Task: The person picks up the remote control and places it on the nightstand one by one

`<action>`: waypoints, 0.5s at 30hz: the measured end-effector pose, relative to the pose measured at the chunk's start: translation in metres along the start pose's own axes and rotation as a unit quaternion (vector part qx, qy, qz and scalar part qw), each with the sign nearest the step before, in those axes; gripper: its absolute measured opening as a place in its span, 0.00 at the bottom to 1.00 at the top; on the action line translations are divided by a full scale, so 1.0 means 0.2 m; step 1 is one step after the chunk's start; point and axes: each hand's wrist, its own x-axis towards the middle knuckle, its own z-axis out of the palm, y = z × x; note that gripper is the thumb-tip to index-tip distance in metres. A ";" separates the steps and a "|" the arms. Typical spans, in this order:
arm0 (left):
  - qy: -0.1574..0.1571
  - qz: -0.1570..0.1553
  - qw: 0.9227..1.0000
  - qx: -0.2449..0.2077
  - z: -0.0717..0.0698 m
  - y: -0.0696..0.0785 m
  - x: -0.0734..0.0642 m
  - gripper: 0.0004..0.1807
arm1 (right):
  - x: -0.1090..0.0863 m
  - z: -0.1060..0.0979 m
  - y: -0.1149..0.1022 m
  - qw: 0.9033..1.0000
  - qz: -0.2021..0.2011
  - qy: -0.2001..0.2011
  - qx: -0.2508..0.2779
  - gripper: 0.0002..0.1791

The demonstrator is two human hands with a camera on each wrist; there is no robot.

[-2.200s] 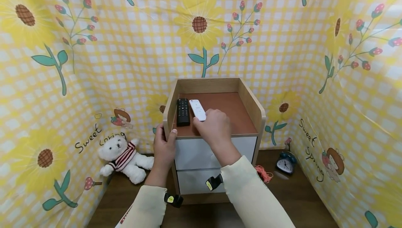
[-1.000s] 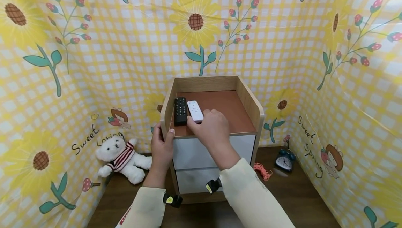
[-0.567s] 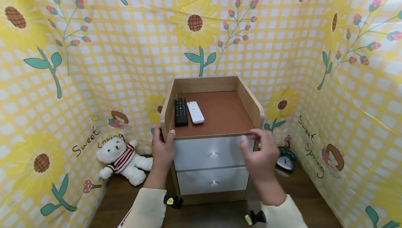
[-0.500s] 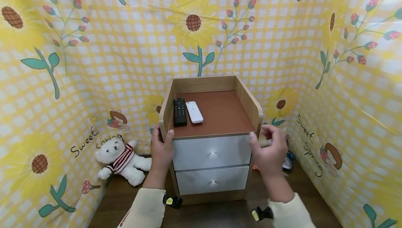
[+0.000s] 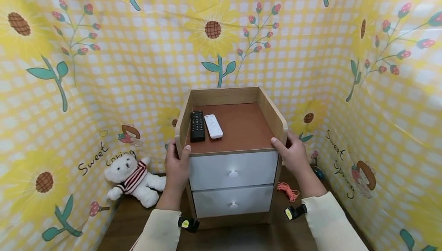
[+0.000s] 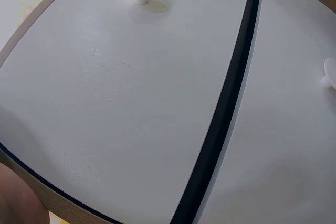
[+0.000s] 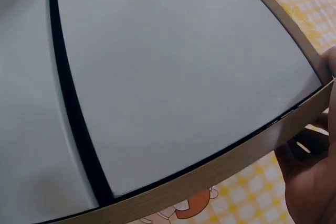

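A small wooden drawer cabinet (image 5: 238,166) with two white drawer fronts, both pushed in, stands upright in the middle of the head view. Its left side panel is gripped near the front by my left hand (image 5: 177,170), thumb on the front edge. My right hand (image 5: 295,155) holds the opposite panel, its thumb at the top front corner and its other fingers behind the panel. On the brown top lie a black remote control (image 5: 197,126) and a white remote control (image 5: 213,127), side by side near the left panel. Both wrist views mostly show the drawer fronts (image 6: 131,87).
A white teddy bear (image 5: 139,182) in a striped top sits left of the cabinet. To the right lie a bundle of coral cord (image 5: 288,192) and an alarm clock (image 5: 318,172), mostly hidden behind my right forearm. Patterned cloth (image 5: 145,51) encloses the back and sides.
My right hand has let go of the white remote, which now lies nearer the black one, and has moved right to grip the cabinet's side panel. My left hand has kept its hold.
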 end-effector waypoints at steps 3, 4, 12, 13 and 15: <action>-0.001 0.004 1.000 -0.005 0.01 0.01 0.00 0.26 | 0.02 0.03 0.00 1.000 0.001 0.012 -0.001 0.34; 0.000 0.005 1.000 -0.005 0.01 0.01 0.00 0.26 | 0.02 0.03 0.00 1.000 -0.001 0.017 -0.005 0.34; 0.004 0.007 1.000 0.021 -0.01 0.01 0.01 0.25 | 0.02 0.07 0.01 0.998 -0.021 0.054 -0.018 0.30; 0.002 0.005 1.000 0.031 -0.02 0.01 0.01 0.26 | 0.02 0.07 0.02 0.998 -0.023 0.056 -0.017 0.29; -0.015 -0.001 0.999 0.041 -0.04 0.01 -0.01 0.27 | 0.01 0.08 0.02 0.998 -0.025 0.062 -0.018 0.28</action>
